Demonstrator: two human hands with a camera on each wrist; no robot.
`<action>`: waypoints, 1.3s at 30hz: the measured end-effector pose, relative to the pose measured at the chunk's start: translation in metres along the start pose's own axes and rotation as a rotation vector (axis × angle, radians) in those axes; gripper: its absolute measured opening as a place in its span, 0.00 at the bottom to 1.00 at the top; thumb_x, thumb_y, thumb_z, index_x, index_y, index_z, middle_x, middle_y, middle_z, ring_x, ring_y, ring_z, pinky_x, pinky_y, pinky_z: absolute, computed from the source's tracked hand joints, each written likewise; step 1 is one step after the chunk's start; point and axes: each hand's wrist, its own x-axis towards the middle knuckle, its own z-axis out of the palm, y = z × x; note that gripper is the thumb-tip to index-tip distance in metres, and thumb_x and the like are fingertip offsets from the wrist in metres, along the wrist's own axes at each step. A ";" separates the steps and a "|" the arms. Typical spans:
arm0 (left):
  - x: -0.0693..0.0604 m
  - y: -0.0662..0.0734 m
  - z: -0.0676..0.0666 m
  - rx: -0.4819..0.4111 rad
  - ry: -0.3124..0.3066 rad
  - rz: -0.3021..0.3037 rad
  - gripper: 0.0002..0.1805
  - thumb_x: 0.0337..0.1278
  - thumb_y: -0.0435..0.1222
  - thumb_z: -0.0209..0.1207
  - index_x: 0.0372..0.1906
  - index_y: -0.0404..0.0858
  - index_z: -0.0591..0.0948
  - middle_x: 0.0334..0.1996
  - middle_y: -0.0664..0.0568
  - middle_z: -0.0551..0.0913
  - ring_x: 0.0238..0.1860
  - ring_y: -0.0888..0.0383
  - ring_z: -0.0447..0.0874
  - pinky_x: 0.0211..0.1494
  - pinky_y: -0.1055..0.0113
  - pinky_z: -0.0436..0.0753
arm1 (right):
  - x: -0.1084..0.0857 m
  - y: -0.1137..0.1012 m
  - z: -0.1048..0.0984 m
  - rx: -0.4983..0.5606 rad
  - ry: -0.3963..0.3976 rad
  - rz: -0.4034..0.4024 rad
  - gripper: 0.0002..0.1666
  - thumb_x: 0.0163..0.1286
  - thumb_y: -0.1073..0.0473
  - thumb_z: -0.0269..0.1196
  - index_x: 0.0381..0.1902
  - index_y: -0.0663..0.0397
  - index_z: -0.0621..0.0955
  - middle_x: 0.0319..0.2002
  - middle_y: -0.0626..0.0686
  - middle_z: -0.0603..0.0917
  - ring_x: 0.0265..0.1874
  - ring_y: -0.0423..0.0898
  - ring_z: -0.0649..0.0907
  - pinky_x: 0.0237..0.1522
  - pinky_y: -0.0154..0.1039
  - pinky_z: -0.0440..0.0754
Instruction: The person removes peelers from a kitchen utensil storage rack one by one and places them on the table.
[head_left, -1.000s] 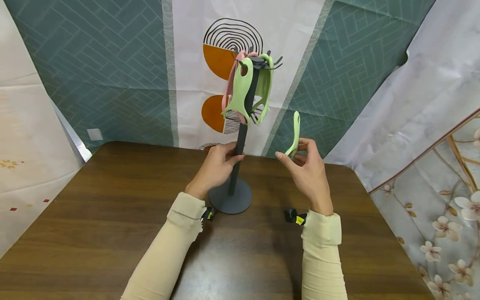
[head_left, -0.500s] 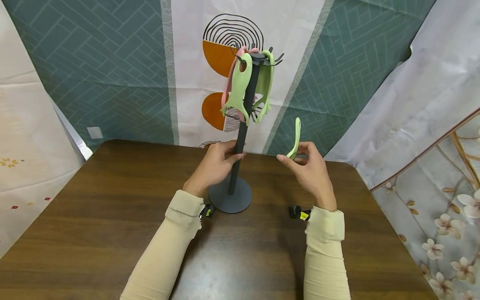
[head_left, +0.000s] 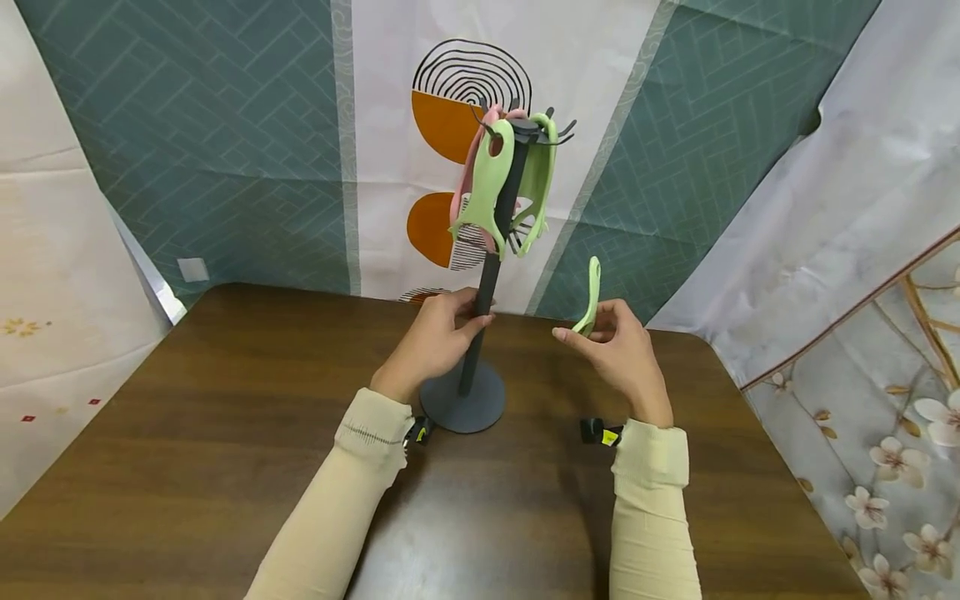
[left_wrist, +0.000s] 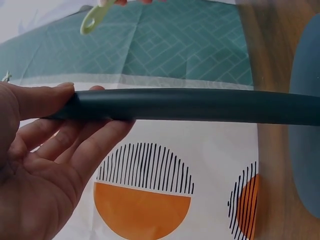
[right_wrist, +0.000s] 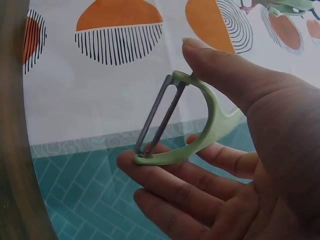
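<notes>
A dark grey rack with a round base [head_left: 464, 408] and hooks at its top stands on the table. My left hand [head_left: 435, 337] grips its pole [left_wrist: 195, 106] partway up, thumb on one side and fingers behind. In my right hand [head_left: 626, 354] is a light green Y-shaped peeler [right_wrist: 212, 117], pinched at its blade end between thumb and fingers. Its handle points up in the head view, and its metal blade [right_wrist: 161, 112] shows in the right wrist view. A green peeler [head_left: 491, 183] hangs at the rack's front, with another green peeler [head_left: 537, 187] and a pink tool [head_left: 468, 167] around it.
The brown wooden table [head_left: 225, 467] ends at a patterned cloth backdrop [head_left: 255, 167] behind the rack. Pale curtains hang at the left, and a floral panel [head_left: 862, 467] stands at the right. Some hooks [head_left: 567, 132] stick out at the rack's right.
My right hand has moved down a little with the green peeler still pinched in it. My left hand stays on the pole, and the peelers on the rack hang as before.
</notes>
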 end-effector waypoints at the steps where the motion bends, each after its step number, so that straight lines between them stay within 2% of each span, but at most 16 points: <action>1: -0.001 0.000 0.000 0.000 0.003 -0.002 0.11 0.69 0.34 0.63 0.53 0.38 0.83 0.48 0.48 0.90 0.51 0.54 0.89 0.57 0.56 0.85 | 0.000 0.002 0.001 -0.003 -0.009 0.002 0.44 0.56 0.29 0.73 0.57 0.51 0.72 0.55 0.55 0.81 0.54 0.53 0.84 0.55 0.52 0.81; 5: -0.005 -0.003 -0.001 -0.001 0.010 -0.011 0.10 0.69 0.33 0.63 0.52 0.38 0.84 0.48 0.48 0.90 0.51 0.54 0.89 0.56 0.56 0.85 | 0.000 0.006 0.004 -0.017 -0.050 0.008 0.43 0.57 0.30 0.73 0.56 0.52 0.72 0.55 0.57 0.81 0.53 0.53 0.85 0.55 0.51 0.82; 10: -0.002 -0.003 0.003 0.002 0.020 0.014 0.13 0.68 0.32 0.63 0.54 0.38 0.84 0.49 0.48 0.87 0.52 0.51 0.89 0.54 0.56 0.86 | -0.003 0.006 -0.001 -0.060 -0.058 0.008 0.42 0.57 0.30 0.72 0.56 0.51 0.72 0.54 0.58 0.81 0.53 0.55 0.84 0.56 0.53 0.82; 14: -0.001 -0.001 0.006 0.013 0.035 0.016 0.14 0.67 0.31 0.63 0.54 0.36 0.84 0.49 0.45 0.85 0.49 0.50 0.89 0.50 0.58 0.88 | -0.003 0.006 -0.003 -0.085 -0.063 0.018 0.42 0.58 0.29 0.72 0.55 0.52 0.72 0.54 0.56 0.81 0.53 0.55 0.84 0.57 0.53 0.81; 18: 0.000 0.001 0.007 0.002 0.084 0.014 0.13 0.65 0.31 0.64 0.53 0.34 0.84 0.48 0.42 0.86 0.45 0.50 0.91 0.47 0.57 0.89 | 0.000 0.006 -0.002 -0.092 -0.061 0.012 0.42 0.58 0.28 0.71 0.54 0.52 0.73 0.52 0.56 0.81 0.53 0.54 0.84 0.56 0.54 0.81; 22: -0.001 0.003 0.007 0.048 0.143 0.001 0.13 0.63 0.32 0.67 0.50 0.34 0.85 0.46 0.42 0.86 0.43 0.50 0.90 0.45 0.56 0.88 | 0.004 0.009 0.004 -0.105 -0.087 0.024 0.43 0.58 0.28 0.71 0.54 0.54 0.73 0.52 0.57 0.81 0.52 0.54 0.82 0.56 0.53 0.80; 26: -0.002 0.005 0.008 0.075 0.173 0.013 0.20 0.61 0.33 0.70 0.57 0.35 0.82 0.46 0.43 0.85 0.43 0.51 0.90 0.46 0.57 0.88 | 0.004 0.012 0.008 -0.129 -0.098 0.045 0.43 0.58 0.28 0.71 0.55 0.55 0.73 0.52 0.58 0.81 0.52 0.55 0.81 0.55 0.53 0.79; 30: -0.001 0.005 0.008 0.071 0.216 0.053 0.25 0.60 0.34 0.71 0.61 0.36 0.80 0.45 0.44 0.86 0.43 0.51 0.90 0.48 0.57 0.88 | 0.005 0.015 0.009 -0.147 -0.100 0.061 0.44 0.59 0.28 0.70 0.55 0.57 0.74 0.52 0.59 0.81 0.51 0.56 0.80 0.54 0.54 0.79; 34: -0.001 0.005 0.010 0.051 0.247 0.073 0.20 0.60 0.34 0.70 0.56 0.36 0.82 0.43 0.45 0.87 0.41 0.53 0.90 0.47 0.59 0.89 | 0.007 0.016 0.008 -0.179 -0.120 0.091 0.46 0.59 0.27 0.69 0.56 0.59 0.74 0.52 0.60 0.80 0.49 0.56 0.80 0.52 0.52 0.79; 39: 0.001 0.006 0.013 0.035 0.239 0.082 0.15 0.62 0.33 0.69 0.52 0.35 0.83 0.42 0.45 0.87 0.39 0.53 0.89 0.47 0.60 0.88 | 0.010 0.018 0.005 -0.210 -0.145 0.137 0.47 0.59 0.26 0.68 0.58 0.60 0.73 0.52 0.61 0.78 0.47 0.56 0.79 0.50 0.52 0.79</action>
